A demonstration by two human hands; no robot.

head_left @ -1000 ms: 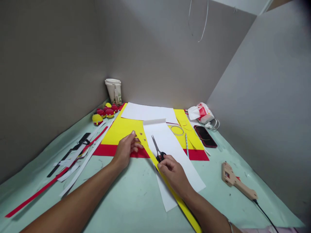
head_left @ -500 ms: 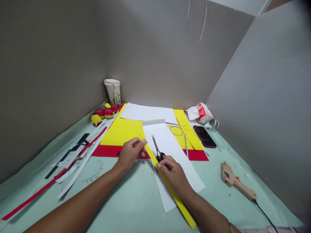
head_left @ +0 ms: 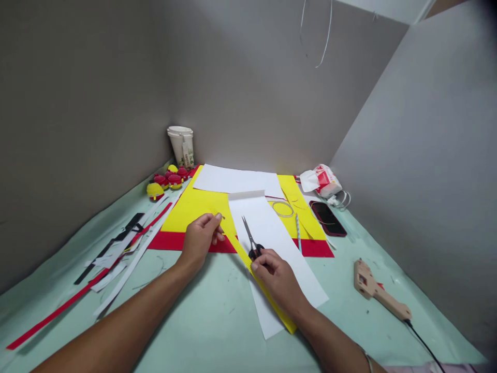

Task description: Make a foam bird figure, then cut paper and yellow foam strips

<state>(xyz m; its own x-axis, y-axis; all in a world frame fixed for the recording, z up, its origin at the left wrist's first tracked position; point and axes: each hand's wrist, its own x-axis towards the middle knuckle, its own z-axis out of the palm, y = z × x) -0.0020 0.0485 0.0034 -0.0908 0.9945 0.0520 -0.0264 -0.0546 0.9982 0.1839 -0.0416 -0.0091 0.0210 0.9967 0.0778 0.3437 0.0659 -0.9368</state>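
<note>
A long narrow yellow paper strip (head_left: 238, 250) runs diagonally between my two hands. Its far end is pinched between the thumb and fingers of my left hand (head_left: 198, 238). My right hand (head_left: 277, 277) closes on the strip lower down, and the strip's near end sticks out beneath the wrist. Scissors (head_left: 249, 233) with black handles are at my right fingertips, blades pointing away and slightly parted. Whether the right hand also grips them, I cannot tell. Under the strip and scissors lies a long white paper sheet (head_left: 289, 259).
Yellow sheets (head_left: 186, 210) and a red sheet (head_left: 166, 241) lie behind. Paper strips (head_left: 116, 264) and small red-and-yellow pieces (head_left: 155, 191) are at left, near paper cups (head_left: 181, 145). At right are a phone (head_left: 328, 218), a tissue pack (head_left: 326, 178) and a corded glue gun (head_left: 378, 290).
My left hand has moved left and slightly away, drawing the yellow strip through my right fingers. Its near end has slid up toward my right hand, which stays almost in place.
</note>
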